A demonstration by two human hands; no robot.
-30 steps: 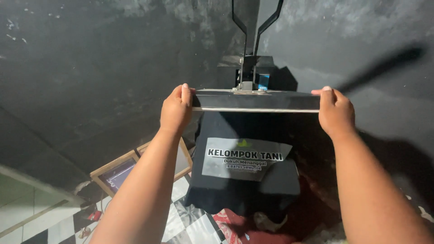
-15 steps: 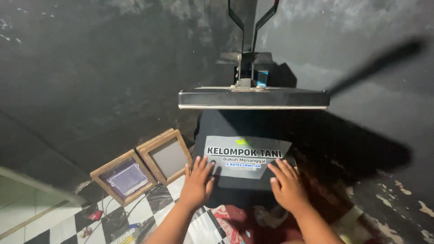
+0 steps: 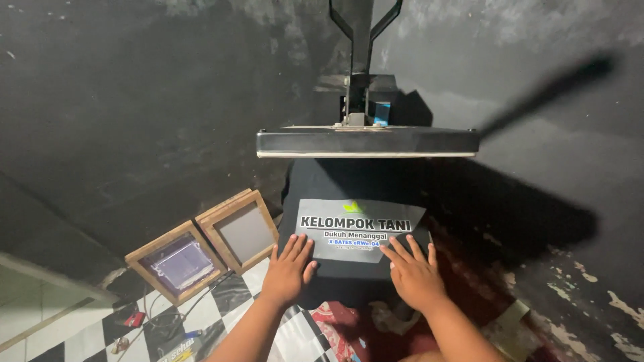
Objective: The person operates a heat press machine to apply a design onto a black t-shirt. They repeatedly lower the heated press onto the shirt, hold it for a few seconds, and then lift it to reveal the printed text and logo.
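A heat press stands in front of me with its upper plate (image 3: pixel 367 142) raised. Below it a black garment (image 3: pixel 322 184) lies on the lower bed, carrying a grey transfer sheet (image 3: pixel 359 228) with white lettering and a small green mark. My left hand (image 3: pixel 288 267) lies flat, fingers spread, on the sheet's lower left corner. My right hand (image 3: pixel 412 271) lies flat with spread fingers on its lower right edge. Neither hand grips anything.
Two wooden screen-printing frames (image 3: pixel 201 248) lean against the dark wall at lower left. A black-and-white checkered floor (image 3: pixel 134 335) holds cables and small items. Red cloth (image 3: pixel 355 328) lies under the press front. The press handle's shadow crosses the right wall.
One second ago both hands held the raised upper plate's front edge. They dropped to the transfer sheet and now rest flat on its lower corners, a little farther up than half a second ago.
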